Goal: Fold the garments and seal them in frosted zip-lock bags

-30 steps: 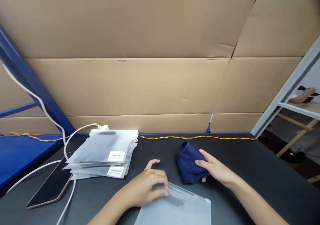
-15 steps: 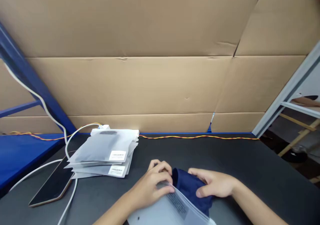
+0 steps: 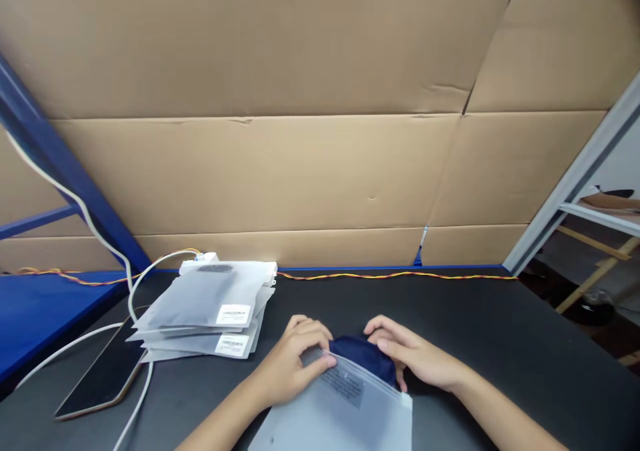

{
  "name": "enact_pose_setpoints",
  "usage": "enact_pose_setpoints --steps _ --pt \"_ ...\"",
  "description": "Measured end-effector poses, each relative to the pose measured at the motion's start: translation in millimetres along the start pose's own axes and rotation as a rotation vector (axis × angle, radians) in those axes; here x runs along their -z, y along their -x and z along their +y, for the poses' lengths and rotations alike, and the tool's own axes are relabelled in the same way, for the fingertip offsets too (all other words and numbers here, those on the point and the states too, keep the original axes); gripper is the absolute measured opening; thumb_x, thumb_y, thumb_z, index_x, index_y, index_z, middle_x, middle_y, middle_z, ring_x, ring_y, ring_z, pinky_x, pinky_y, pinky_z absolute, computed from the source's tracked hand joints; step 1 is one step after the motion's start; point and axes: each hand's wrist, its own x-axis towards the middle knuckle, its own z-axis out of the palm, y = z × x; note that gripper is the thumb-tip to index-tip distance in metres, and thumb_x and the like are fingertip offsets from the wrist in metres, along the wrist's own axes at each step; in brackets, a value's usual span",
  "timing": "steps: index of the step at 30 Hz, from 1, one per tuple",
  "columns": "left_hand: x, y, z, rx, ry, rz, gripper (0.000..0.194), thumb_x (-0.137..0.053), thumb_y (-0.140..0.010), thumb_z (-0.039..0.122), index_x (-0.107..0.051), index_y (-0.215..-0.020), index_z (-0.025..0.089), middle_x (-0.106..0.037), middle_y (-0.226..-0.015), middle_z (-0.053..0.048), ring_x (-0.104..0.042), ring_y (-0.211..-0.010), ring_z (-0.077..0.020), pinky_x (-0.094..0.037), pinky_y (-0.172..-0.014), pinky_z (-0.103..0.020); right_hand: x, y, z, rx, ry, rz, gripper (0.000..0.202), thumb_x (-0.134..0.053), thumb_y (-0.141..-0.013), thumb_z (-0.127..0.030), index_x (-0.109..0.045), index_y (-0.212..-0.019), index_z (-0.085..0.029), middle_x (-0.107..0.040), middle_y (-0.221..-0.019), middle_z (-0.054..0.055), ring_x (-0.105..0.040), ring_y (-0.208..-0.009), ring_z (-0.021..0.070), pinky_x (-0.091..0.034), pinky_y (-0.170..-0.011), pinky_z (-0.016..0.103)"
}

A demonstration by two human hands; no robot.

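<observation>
A frosted zip bag (image 3: 345, 417) with printed text lies at the front of the black table. Folded navy blue fabric (image 3: 363, 354) sits partly inside the bag, its top edge sticking out of the mouth. My left hand (image 3: 300, 361) pinches the bag's left top corner, thumb on the front and fingers behind. Beside the fabric's right end, my right hand (image 3: 410, 354) has curled fingers touching the cloth near the bag's right corner. Some of its fingertips are hidden behind the fabric and bag edge.
A stack of filled frosted bags (image 3: 210, 304) with barcode labels stands at the left. A phone (image 3: 103, 377) lies beside it, with white cables (image 3: 143, 397) around. A cardboard wall (image 3: 300, 171) closes off the back, and a twisted red-yellow wire (image 3: 350, 277) runs along its foot.
The navy fabric has gone deeper into the bag, so less of it shows. My right hand has moved slightly up and left, and the bag has turned more upright toward me.
</observation>
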Motion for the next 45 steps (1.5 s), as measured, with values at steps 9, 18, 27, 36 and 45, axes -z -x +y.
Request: enact_pose_setpoints --steps 9,18,27,36,45 --pt "-5.1 -1 -13 0.185 -0.056 0.072 0.025 -0.068 -0.089 0.036 -0.059 -0.072 0.02 -0.068 -0.088 0.001 -0.055 -0.083 -0.018 -0.039 -0.078 -0.03 10 5 7 0.045 0.064 -0.179 0.066 -0.082 -0.074 -0.028 -0.049 -0.131 -0.022 -0.06 -0.071 -0.006 -0.056 -0.062 0.0087 -0.041 -0.058 0.018" --pt "1.3 1 -17 0.165 0.059 -0.033 0.03 -0.07 -0.087 0.046 -0.062 -0.074 0.02 -0.07 -0.091 0.0 -0.055 -0.088 -0.0191 -0.039 -0.082 -0.031 3 7 -4 0.09 -0.007 -0.179 0.053 -0.067 -0.069 -0.007 -0.061 -0.119 -0.023 -0.061 -0.098 0.001 -0.053 -0.077 0.0109 -0.036 -0.063 0.02" --pt "2.1 4 -12 0.151 0.21 -0.25 0.025 -0.066 -0.091 0.041 -0.063 -0.078 0.021 -0.072 -0.091 0.001 -0.052 -0.096 -0.0187 -0.039 -0.086 -0.028 7 10 -9 -0.018 0.254 -0.254 0.057 -0.05 -0.059 -0.003 -0.071 -0.109 -0.02 -0.051 -0.065 -0.007 -0.038 -0.055 0.0077 -0.026 -0.051 0.019" --pt "8.1 1 -9 0.195 0.238 -0.205 0.026 -0.062 -0.094 0.035 -0.054 -0.073 0.02 -0.075 -0.093 0.003 -0.058 -0.092 -0.0172 -0.036 -0.087 -0.028 8 10 -8 0.127 0.318 -0.19 0.041 -0.074 -0.077 -0.033 -0.06 -0.114 -0.023 -0.044 -0.079 -0.006 -0.038 -0.067 0.0105 -0.032 -0.062 0.021" --pt "8.4 -1 -6 0.23 0.182 -0.17 0.028 -0.06 -0.094 0.038 -0.054 -0.073 0.02 -0.072 -0.085 0.002 -0.056 -0.088 -0.0181 -0.037 -0.084 -0.027 7 7 -7 0.115 0.317 -0.195 0.055 -0.043 -0.096 -0.06 -0.066 -0.078 -0.014 -0.053 -0.068 -0.001 -0.045 -0.064 0.0123 -0.035 -0.063 0.025"
